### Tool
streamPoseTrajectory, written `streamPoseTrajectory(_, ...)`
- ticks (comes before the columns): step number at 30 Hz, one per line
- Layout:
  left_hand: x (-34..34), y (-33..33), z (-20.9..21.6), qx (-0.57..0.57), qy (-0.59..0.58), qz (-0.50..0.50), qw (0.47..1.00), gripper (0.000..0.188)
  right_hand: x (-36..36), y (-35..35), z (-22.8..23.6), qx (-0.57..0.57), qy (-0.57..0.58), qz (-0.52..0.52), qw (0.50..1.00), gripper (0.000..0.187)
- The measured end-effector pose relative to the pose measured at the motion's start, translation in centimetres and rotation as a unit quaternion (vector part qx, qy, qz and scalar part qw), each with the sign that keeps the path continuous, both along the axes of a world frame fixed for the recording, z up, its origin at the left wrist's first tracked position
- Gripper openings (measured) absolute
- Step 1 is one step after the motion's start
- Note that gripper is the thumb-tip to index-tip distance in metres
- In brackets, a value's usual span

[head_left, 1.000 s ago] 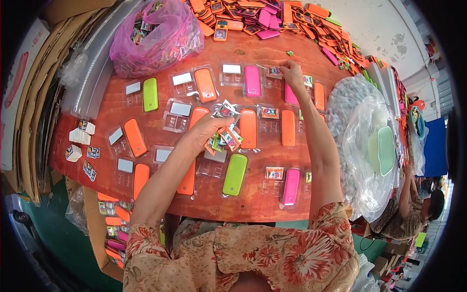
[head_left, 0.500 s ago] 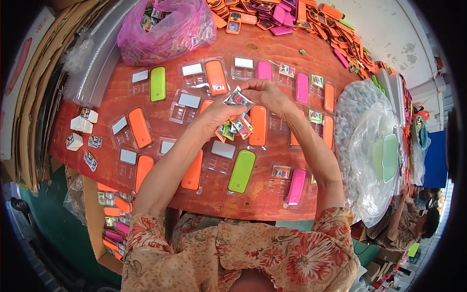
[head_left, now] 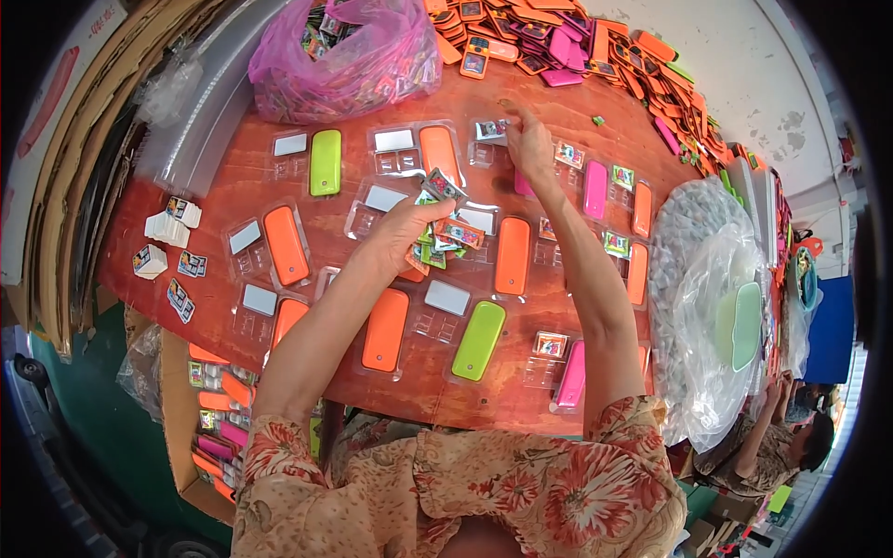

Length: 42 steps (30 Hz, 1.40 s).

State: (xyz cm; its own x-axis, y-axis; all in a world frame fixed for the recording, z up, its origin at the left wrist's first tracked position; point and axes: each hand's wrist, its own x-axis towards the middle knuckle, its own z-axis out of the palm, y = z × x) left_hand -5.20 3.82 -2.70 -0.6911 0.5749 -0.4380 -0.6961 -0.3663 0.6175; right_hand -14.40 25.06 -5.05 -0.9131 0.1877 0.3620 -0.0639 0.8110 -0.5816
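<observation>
My left hand (head_left: pixel 416 226) is closed round a bunch of small printed packets (head_left: pixel 458 233), over the middle of the table. Farther off, my right hand (head_left: pixel 530 153) reaches to a clear plastic tray (head_left: pixel 481 154) in the back row. Its curled fingertips are at the right end of one small packet (head_left: pixel 490 130), which covers the tray's upper compartment. A pink phone-shaped case (head_left: pixel 523 184) in that tray is partly hidden under my right hand. Close to my left hand, an orange case (head_left: pixel 513 257) and a white card (head_left: pixel 477 219) sit in another tray.
Several trays with orange, green (head_left: pixel 479 340) and pink cases cover the red table (head_left: pixel 437 395). A pink bag of packets (head_left: pixel 346 74) stands at the back, beside piled toy phones (head_left: pixel 558 46). Card stacks (head_left: pixel 167 229) lie left; a clear bag (head_left: pixel 702 307) lies right. Another person (head_left: pixel 772 432) sits far right.
My right hand has moved from my left hand to the back tray, carrying a packet that now lies over the white card there. My left hand still holds the bunch. The view has shifted slightly.
</observation>
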Motion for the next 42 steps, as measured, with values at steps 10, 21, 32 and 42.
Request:
streamPoseTrajectory(10,-0.3,-1.2,0.4,-0.025,-0.047,0.044,0.998,0.023,1.4,-1.0,1.3,0.258,-0.045,-0.009,0.965,0.019)
streamPoseTrajectory(21,0.5,-0.5,1.0,-0.018,0.005,0.058,0.998,0.024,7.0,-6.0,4.6,-0.340,-0.238,0.308,0.856,0.016)
streamPoseTrajectory(32,1.2,-3.3,0.9,0.016,-0.035,0.103,0.994,0.021,9.4,-2.7,2.8,0.110,-0.105,0.295,0.943,0.015)
streamPoseTrajectory(42,0.5,-3.8,-0.5,0.029,-0.030,0.153,0.987,0.021,9.6,-9.0,6.1,-0.155,-0.332,0.258,0.894,0.028)
